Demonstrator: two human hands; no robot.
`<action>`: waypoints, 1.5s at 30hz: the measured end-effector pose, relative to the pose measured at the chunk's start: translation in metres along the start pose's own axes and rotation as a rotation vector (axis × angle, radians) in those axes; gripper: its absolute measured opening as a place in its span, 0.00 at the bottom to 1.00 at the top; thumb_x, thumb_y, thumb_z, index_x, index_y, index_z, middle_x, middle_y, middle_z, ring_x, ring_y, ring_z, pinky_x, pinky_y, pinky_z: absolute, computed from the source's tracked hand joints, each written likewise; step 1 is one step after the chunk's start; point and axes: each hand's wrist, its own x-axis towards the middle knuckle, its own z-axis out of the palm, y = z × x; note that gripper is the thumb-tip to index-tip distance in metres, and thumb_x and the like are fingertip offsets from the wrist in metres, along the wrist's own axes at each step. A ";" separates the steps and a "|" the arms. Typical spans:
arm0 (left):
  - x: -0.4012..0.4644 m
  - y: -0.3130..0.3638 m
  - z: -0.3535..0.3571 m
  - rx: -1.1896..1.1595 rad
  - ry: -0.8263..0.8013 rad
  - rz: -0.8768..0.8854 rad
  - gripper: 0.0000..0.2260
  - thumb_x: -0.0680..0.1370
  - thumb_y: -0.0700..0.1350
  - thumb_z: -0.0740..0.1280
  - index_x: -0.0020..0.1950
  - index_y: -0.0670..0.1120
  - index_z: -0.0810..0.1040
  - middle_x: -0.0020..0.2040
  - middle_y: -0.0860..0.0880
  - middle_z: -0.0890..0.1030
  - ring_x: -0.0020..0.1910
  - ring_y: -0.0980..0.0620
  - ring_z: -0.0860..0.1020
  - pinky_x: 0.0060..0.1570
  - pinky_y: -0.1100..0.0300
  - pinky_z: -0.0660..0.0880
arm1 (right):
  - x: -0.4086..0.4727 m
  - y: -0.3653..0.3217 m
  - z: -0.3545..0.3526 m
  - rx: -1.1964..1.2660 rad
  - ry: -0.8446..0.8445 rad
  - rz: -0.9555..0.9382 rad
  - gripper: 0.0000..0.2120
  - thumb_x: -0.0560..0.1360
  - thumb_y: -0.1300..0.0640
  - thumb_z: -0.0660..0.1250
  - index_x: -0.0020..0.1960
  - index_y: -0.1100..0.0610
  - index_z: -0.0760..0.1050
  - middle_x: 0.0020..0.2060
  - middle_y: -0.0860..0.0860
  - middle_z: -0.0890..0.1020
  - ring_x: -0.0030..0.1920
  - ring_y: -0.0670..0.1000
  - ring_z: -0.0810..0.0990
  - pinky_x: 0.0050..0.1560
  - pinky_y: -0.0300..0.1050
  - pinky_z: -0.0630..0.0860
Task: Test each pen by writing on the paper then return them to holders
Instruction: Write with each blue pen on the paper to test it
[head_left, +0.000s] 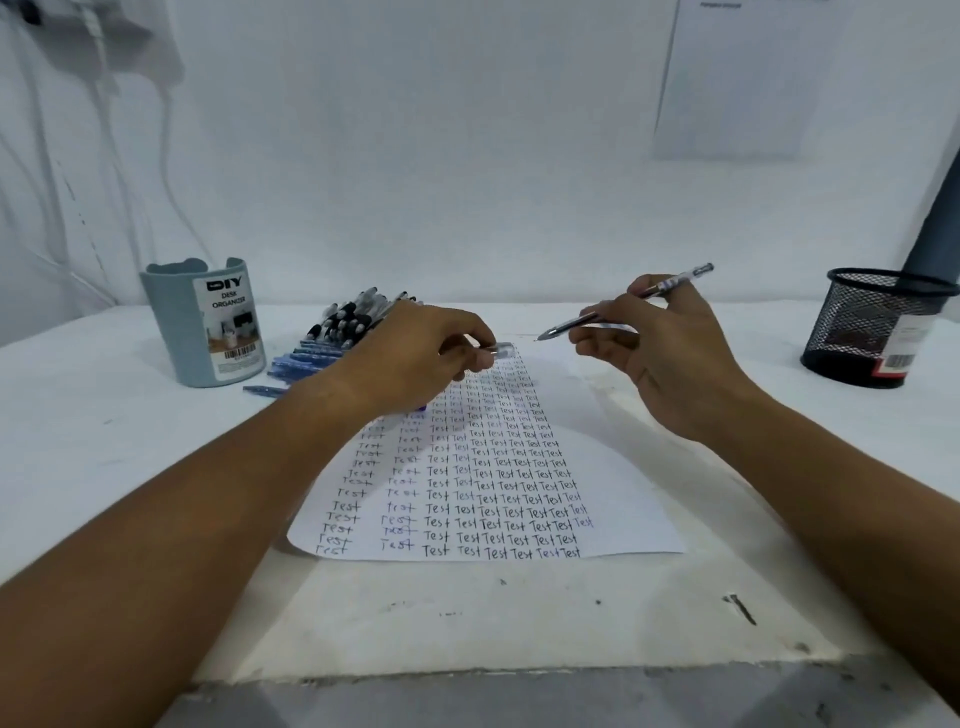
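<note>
Right hand (670, 358) raised above paper's (618, 499) far right corner, fingers curled round uncapped pen (631, 301), tip pointing to 9 o'clock. Left hand (415, 358) over paper's far left edge, pinching clear cap (503, 349). Gap between cap and tip small. Pen pile (343, 332) at 11 o'clock, beside blue organizer (205, 327). Mesh holder (872, 325) at 2 o'clock, well apart. Bare table (519, 623) toward near edge.

light: bright, cool, even | shadows: soft, under forearms | focus: slightly soft overall | edges: wide-angle bowing
</note>
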 end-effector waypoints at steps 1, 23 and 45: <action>0.000 0.001 0.000 -0.005 -0.003 -0.005 0.05 0.79 0.42 0.67 0.51 0.49 0.82 0.31 0.63 0.81 0.31 0.65 0.77 0.35 0.63 0.78 | -0.001 0.000 -0.001 0.008 -0.003 -0.004 0.12 0.76 0.72 0.62 0.46 0.57 0.64 0.42 0.63 0.76 0.35 0.60 0.82 0.38 0.46 0.80; -0.003 0.011 0.003 -0.134 0.035 -0.027 0.02 0.76 0.46 0.71 0.47 0.50 0.82 0.35 0.50 0.84 0.32 0.55 0.80 0.34 0.49 0.80 | -0.005 0.006 -0.002 0.030 -0.114 -0.016 0.07 0.76 0.72 0.64 0.45 0.62 0.71 0.38 0.61 0.81 0.37 0.60 0.83 0.41 0.46 0.81; -0.002 0.027 0.000 -0.415 0.081 -0.129 0.06 0.76 0.43 0.70 0.43 0.41 0.82 0.36 0.45 0.84 0.28 0.53 0.77 0.28 0.63 0.73 | -0.002 0.010 0.017 -0.115 -0.240 0.065 0.04 0.79 0.62 0.65 0.50 0.62 0.78 0.45 0.55 0.83 0.42 0.51 0.81 0.43 0.41 0.79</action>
